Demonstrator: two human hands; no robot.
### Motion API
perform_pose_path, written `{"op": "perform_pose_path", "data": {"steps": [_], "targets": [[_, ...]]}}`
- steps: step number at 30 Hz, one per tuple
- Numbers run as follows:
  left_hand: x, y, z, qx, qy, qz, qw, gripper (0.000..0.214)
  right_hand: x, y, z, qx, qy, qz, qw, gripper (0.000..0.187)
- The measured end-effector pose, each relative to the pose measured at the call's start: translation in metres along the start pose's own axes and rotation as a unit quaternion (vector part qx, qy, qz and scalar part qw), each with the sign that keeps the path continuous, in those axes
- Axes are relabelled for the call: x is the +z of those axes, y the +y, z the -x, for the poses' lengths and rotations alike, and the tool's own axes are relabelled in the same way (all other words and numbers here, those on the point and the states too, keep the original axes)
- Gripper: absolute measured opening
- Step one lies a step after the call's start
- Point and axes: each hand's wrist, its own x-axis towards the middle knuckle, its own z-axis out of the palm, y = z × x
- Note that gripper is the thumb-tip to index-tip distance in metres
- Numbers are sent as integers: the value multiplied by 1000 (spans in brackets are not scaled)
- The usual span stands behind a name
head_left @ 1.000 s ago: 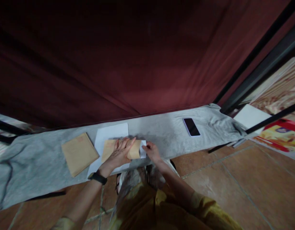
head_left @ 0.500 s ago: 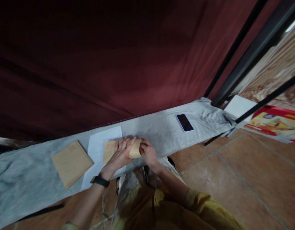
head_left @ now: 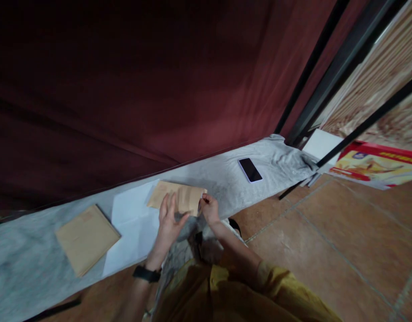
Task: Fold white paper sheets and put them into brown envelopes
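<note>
A brown paper envelope [head_left: 185, 196] lies slightly tilted on the grey cloth, its left end by the white paper sheets [head_left: 130, 235]. The fingers of my right hand [head_left: 210, 210] pinch its right end, where the edge stands a little open. My left hand [head_left: 170, 226] is at its lower left edge with fingers spread, apparently resting lightly against it. Left of the white sheets, and partly over them, rests a stack of brown envelopes [head_left: 87, 239].
The narrow bench [head_left: 219, 174] is draped in grey cloth and runs along a dark red curtain [head_left: 152, 116]. On its right part lies a phone [head_left: 250, 170]. Black metal bars, a white board [head_left: 321, 145] and a red-and-yellow printed box [head_left: 376, 166] stand at the right.
The envelope's right part was bent up between my hands; now it lies flatter. My left hand has lifted off its middle and drawn back toward me, while the right still pinches the end.
</note>
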Motion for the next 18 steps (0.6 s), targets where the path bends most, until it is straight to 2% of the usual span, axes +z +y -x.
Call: {"op": "perform_pose_path", "data": {"steps": [2, 3, 4, 6, 7, 8, 9, 10, 13, 18], "targets": [[17, 10, 17, -117, 79, 142, 980, 80, -1, 2, -4, 11, 29, -30, 999, 15], [25, 15, 24, -187, 99, 223, 952, 78, -1, 2, -5, 10, 44, -38, 998, 14], [32, 21, 29, -255, 99, 310, 911, 74, -1, 3, -6, 6, 59, -43, 997, 12], [45, 31, 34, -361, 51, 465, 806, 60, -1, 3, -5, -5, 81, -53, 995, 12], [50, 35, 33, -390, 20, 522, 758, 52, -1, 4, -3, -11, 89, -60, 994, 13], [55, 39, 31, -402, 0, 561, 724, 46, -1, 4, -2, -16, 96, -69, 993, 15], [59, 43, 28, -399, -5, 585, 706, 42, -1, 4, 0, -19, 102, -78, 992, 16], [63, 45, 24, -388, 2, 596, 703, 41, -2, 4, 2, -20, 107, -87, 990, 18], [72, 47, 14, -352, 34, 596, 721, 43, -4, 5, 5, -15, 113, -105, 988, 23], [77, 36, 8, -383, 10, 548, 743, 41, -12, 9, 3, -28, 119, -101, 987, 30]]}}
